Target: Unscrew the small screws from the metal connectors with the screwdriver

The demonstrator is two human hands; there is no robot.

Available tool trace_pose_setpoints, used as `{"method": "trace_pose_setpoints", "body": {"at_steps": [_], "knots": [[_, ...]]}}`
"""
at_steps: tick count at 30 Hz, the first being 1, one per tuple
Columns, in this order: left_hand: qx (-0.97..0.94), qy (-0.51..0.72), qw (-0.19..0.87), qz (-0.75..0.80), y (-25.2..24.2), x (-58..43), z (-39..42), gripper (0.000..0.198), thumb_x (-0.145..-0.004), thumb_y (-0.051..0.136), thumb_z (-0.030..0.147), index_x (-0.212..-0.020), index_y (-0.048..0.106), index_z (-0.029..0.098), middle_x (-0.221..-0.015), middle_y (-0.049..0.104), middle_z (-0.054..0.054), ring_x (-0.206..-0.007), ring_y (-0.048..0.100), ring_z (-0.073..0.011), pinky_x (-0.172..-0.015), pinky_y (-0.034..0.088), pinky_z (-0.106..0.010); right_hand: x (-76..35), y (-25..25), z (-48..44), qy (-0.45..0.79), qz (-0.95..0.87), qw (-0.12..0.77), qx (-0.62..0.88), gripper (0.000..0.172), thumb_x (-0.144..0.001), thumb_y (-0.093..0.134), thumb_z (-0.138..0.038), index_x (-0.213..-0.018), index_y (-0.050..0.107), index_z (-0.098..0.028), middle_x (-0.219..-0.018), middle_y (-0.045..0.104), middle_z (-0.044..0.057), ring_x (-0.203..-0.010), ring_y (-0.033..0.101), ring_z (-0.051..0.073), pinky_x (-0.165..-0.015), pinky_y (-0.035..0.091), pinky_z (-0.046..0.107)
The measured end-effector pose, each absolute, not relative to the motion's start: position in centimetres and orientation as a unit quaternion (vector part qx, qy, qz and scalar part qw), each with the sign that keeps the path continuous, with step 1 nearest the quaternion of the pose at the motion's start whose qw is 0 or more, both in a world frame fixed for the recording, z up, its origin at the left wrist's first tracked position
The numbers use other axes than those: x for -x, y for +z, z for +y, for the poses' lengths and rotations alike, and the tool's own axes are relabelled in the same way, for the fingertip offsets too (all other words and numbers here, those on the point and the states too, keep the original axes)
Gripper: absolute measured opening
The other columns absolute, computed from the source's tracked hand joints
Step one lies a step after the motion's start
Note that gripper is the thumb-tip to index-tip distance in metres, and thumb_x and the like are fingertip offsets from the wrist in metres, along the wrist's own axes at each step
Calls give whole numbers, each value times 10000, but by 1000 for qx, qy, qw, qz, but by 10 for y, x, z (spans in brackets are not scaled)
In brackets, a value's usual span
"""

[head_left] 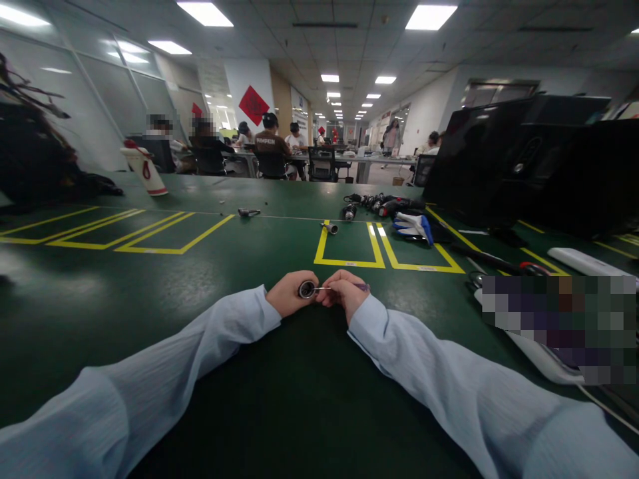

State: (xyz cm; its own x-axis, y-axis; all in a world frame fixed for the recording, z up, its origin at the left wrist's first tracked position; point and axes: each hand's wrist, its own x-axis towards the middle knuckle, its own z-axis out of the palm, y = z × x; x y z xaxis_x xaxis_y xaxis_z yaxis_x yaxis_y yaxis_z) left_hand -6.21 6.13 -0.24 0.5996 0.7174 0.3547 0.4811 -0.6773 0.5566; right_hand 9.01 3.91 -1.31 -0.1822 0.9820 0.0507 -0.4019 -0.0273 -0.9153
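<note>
My left hand (288,293) is closed around a short cylindrical metal part (306,289), its round, dark open end facing me. From the right, my right hand (344,291) grips a small screwdriver (363,287) with a purple handle. Its thin shaft reaches to the side of the metal part, but I cannot make out whether the tip is seated in anything. Both hands meet just above the green table (239,399). Beyond them, a small metal cylindrical piece (330,228) lies at a yellow-taped rectangle, and another metal piece (248,213) lies farther left.
Black cables and tools (379,203) lie at the back right beside a blue-and-white glove (413,226). Black monitors (524,153) stand on the right, near a white device (539,352). A white cup (144,169) stands at the back left. People sit at desks beyond.
</note>
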Motion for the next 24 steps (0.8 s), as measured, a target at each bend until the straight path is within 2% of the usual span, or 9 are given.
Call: {"method": "trace_pose_setpoints", "body": {"at_steps": [13, 24], "knots": [[-862, 296, 248, 327, -1, 62, 60, 95, -662, 559, 212, -664, 512, 129, -640, 534, 0, -610, 502, -116, -570, 407, -227, -94, -10, 41, 688, -433, 511, 278, 59, -550, 453, -160, -566, 509, -150, -464, 638, 42, -393, 562, 123, -386, 407, 194], [-851, 312, 250, 340, -1, 62, 60, 152, -655, 593, 253, -654, 515, 123, -624, 520, -2, -578, 479, -111, -535, 393, -224, -93, -12, 40, 671, -424, 544, 272, 64, -556, 456, -143, -561, 519, -150, -460, 640, 38, -365, 533, 112, -367, 384, 186]]}}
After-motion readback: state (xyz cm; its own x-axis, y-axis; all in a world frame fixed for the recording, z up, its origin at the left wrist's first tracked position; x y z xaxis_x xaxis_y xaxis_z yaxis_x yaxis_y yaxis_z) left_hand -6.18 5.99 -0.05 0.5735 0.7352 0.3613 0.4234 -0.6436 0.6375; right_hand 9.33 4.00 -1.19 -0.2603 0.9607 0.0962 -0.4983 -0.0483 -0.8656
